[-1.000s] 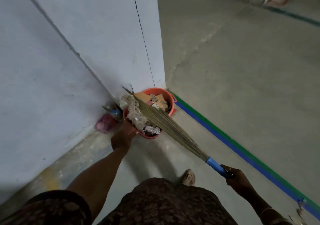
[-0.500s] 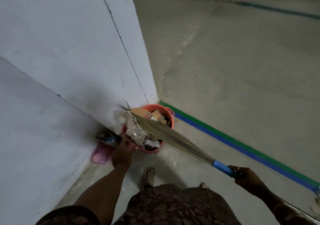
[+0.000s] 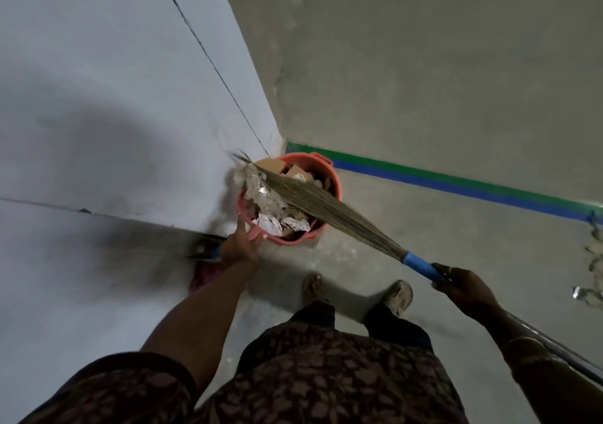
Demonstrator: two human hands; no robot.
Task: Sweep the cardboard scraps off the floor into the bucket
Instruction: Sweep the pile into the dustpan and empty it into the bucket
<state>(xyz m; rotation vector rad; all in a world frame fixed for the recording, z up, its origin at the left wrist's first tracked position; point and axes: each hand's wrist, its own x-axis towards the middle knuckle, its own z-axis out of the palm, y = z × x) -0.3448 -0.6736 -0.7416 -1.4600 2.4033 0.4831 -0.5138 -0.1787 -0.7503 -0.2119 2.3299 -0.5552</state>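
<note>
Standing at the foot of a pale painted wall [image 3: 114, 97], the orange plastic bucket [image 3: 329, 189] sits on the grey concrete floor [image 3: 440, 81], tucked just beside the wall's outer corner. It is heaped with cardboard scraps [image 3: 295, 172] at its far side and crumpled foil and plastic wrappers [image 3: 277, 218] at its near side; some of the wrappers bulge over the left rim against the wall. No writing or brand can be read on the bucket, the wrappers or the cardboard; the frame is too blurred for that.

The left hand [image 3: 239, 249] holds the bucket's near rim, its grip closed on the edge with the fingers curled over it. The right hand [image 3: 463, 288] has its grip clamped around the blue handle [image 3: 421, 265] of a grass broom [image 3: 313, 197], whose straw head lies slantwise across the top of the bucket, tips reaching past the far left rim towards the wall.

A green and blue floor stripe [image 3: 456, 184] runs from the wall corner off to the right. More litter [image 3: 594, 260] lies on the floor at the far right edge, well apart from the bucket. Two dusty shoes [image 3: 398, 295] stand near the bucket, and a dark patterned garment [image 3: 326, 374] fills the near foreground. A small dark object and something pink lie against the wall to the left of the left hand, too blurred to identify.
</note>
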